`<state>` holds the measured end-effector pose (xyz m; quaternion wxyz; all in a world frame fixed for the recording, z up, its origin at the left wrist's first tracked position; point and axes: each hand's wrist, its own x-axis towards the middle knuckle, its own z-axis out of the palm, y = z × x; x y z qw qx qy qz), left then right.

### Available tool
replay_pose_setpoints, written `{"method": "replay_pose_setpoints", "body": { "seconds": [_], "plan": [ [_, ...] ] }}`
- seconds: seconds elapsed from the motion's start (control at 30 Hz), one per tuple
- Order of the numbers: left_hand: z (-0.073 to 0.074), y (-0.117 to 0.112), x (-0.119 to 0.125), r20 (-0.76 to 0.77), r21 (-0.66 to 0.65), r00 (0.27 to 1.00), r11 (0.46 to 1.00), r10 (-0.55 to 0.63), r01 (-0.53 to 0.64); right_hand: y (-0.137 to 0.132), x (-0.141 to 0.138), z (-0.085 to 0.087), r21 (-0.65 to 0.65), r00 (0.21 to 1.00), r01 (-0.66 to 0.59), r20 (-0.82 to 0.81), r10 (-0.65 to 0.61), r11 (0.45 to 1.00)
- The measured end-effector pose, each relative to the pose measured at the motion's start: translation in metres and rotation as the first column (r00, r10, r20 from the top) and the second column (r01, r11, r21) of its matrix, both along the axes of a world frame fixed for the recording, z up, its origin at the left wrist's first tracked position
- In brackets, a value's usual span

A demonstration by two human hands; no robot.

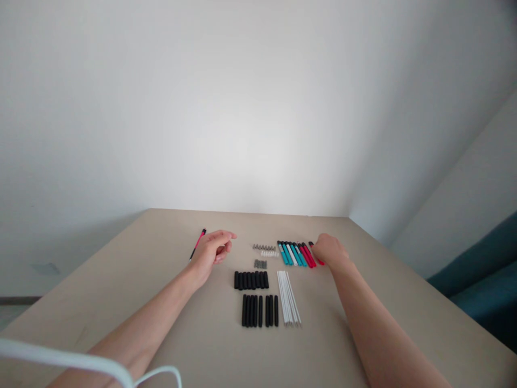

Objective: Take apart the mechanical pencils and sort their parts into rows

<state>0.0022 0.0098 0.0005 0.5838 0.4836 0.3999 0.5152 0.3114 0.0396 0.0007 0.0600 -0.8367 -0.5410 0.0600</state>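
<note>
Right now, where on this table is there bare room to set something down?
Bare table lies left of the red pen and left hand, and right of the right hand up to the edge. The strip by the wall is free too. Crowded between the hands: coloured barrels, black tubes, white refills.

beige table [121, 280], black tubes [251, 280], white rods [289, 304]

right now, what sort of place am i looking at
Likely a plain indoor room with a desk set up for small assembly or sorting. A bare beige table stands against blank white walls. It holds neat rows of black tubes, white rods and coloured pen barrels. What looks like a teal sofa sits at the right.
</note>
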Motion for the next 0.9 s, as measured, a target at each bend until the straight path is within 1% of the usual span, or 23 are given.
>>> {"method": "replay_pose_setpoints", "body": {
  "seconds": [0.13, 0.27, 0.33, 0.4, 0.43, 0.47, 0.5, 0.53, 0.57, 0.6, 0.63, 0.67, 0.73, 0.77, 0.8, 0.83, 0.87, 0.9],
  "plan": [
    [0.0, 0.001, -0.002, 0.005, 0.006, 0.999, 0.999, 0.04, -0.04, -0.001, -0.003, 0.002, -0.037, 0.999, -0.033, 0.002, 0.033, 0.999],
    [0.001, 0.002, -0.001, -0.023, 0.011, 0.992, 0.992, 0.127, -0.127, -0.002, -0.006, 0.004, -0.058, 0.999, -0.05, 0.008, 0.051, 0.997],
    [0.0, 0.004, -0.001, -0.082, 0.026, 0.977, 0.98, 0.199, -0.198, -0.003, -0.007, 0.004, -0.061, 0.998, -0.055, 0.009, 0.055, 0.997],
    [-0.003, 0.009, -0.005, -0.203, 0.082, 0.93, 0.952, 0.306, -0.295, -0.004, -0.008, 0.005, -0.061, 0.998, -0.057, 0.005, 0.058, 0.997],
    [-0.005, 0.012, -0.009, -0.285, 0.129, 0.884, 0.928, 0.372, -0.349, -0.004, -0.009, 0.005, -0.058, 0.998, -0.057, 0.002, 0.057, 0.997],
    [-0.007, 0.015, -0.014, -0.362, 0.189, 0.819, 0.895, 0.446, -0.405, -0.004, -0.009, 0.005, -0.055, 0.998, -0.056, -0.001, 0.056, 0.997],
    [-0.007, 0.018, -0.019, -0.427, 0.243, 0.749, 0.862, 0.506, -0.444, -0.005, -0.01, 0.006, -0.049, 0.999, -0.054, -0.005, 0.053, 0.997],
    [-0.008, 0.02, -0.025, -0.473, 0.289, 0.667, 0.816, 0.576, -0.5, -0.006, -0.011, 0.007, -0.041, 0.999, -0.05, -0.008, 0.049, 0.998],
    [-0.007, 0.022, -0.031, -0.522, 0.317, 0.585, 0.778, 0.62, -0.542, -0.006, -0.012, 0.008, -0.028, 0.999, -0.044, -0.011, 0.044, 0.999],
    [-0.005, 0.022, -0.036, -0.587, 0.343, 0.499, 0.754, 0.638, -0.561, -0.007, -0.014, 0.009, -0.011, 0.999, -0.038, -0.014, 0.038, 0.999],
    [-0.003, 0.022, -0.041, -0.663, 0.354, 0.407, 0.742, 0.628, -0.569, -0.008, -0.016, 0.011, 0.01, 0.999, -0.033, -0.015, 0.033, 0.999],
    [-0.002, 0.021, -0.044, -0.733, 0.373, 0.312, 0.741, 0.605, -0.559, -0.009, -0.019, 0.013, 0.03, 0.999, -0.029, -0.016, 0.03, 0.999],
    [-0.001, 0.019, -0.046, -0.818, 0.462, 0.117, 0.764, 0.563, -0.45, -0.01, -0.027, 0.016, 0.108, 0.999, -0.045, -0.017, 0.047, 0.993],
    [-0.003, 0.017, -0.047, -0.841, 0.492, 0.023, 0.782, 0.54, -0.381, -0.011, -0.031, 0.017, 0.165, 0.998, -0.063, -0.015, 0.067, 0.984],
    [-0.006, 0.017, -0.047, -0.864, 0.489, -0.06, 0.806, 0.499, -0.333, -0.011, -0.035, 0.017, 0.266, 0.994, -0.1, -0.012, 0.108, 0.959],
    [-0.01, 0.017, -0.048, -0.884, 0.464, -0.11, 0.826, 0.454, -0.32, -0.012, -0.04, 0.017, 0.358, 0.988, -0.142, -0.006, 0.154, 0.923],
    [-0.014, 0.017, -0.049, -0.898, 0.44, -0.121, 0.848, 0.424, -0.294, -0.012, -0.044, 0.016, 0.427, 0.979, -0.183, -0.001, 0.203, 0.886],
    [-0.018, 0.018, -0.049, -0.904, 0.427, -0.107, 0.864, 0.414, -0.267, -0.012, -0.049, 0.015, 0.482, 0.963, -0.237, 0.003, 0.268, 0.844]
  ]
}}
